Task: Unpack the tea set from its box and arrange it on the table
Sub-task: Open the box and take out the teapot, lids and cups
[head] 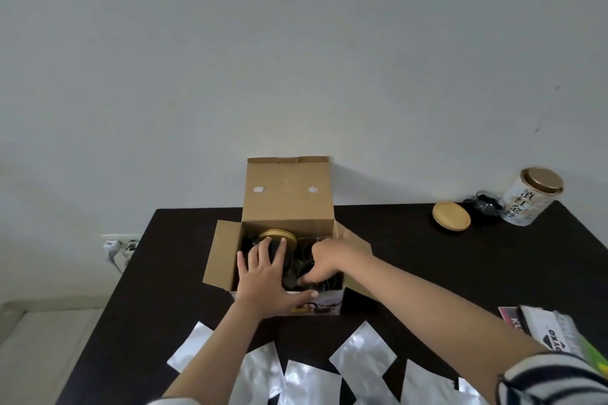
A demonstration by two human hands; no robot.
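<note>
Hands first: our left hand (263, 276) lies flat on the dark things in the box (286, 207) on the desk (411, 260). Our right hand (324, 261) curls inside; its hold is hidden. Glass could bump and crack.

box (286, 204) 1 | tin (531, 199) 1 | wooden lids (451, 216) 2 | hands (266, 276) 2
</note>
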